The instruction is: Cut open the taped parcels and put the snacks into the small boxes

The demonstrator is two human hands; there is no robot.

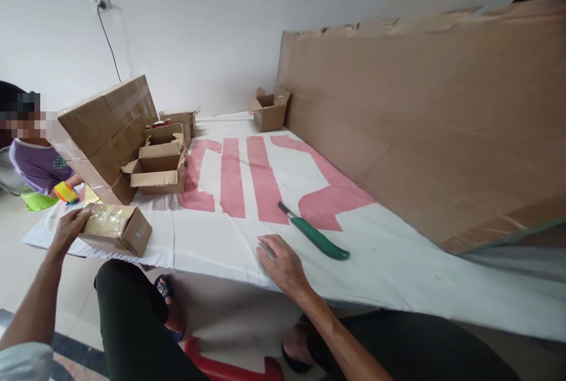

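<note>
My left hand [68, 229] grips the near left end of a small taped cardboard box [118, 229] lying on the white and pink sheet [212, 233] at its front left corner. My right hand [283, 263] rests flat on the sheet near the front edge, fingers spread and holding nothing. A green-handled utility knife [316, 233] lies on the sheet just to the right of that hand, blade pointing away, not touched.
Several open small cartons [159, 163] and a large tilted carton [106, 133] stand at the back left. Another open carton [269, 109] sits by the wall. A big cardboard sheet [420, 133] leans along the right. A seated person [30, 157] is at far left.
</note>
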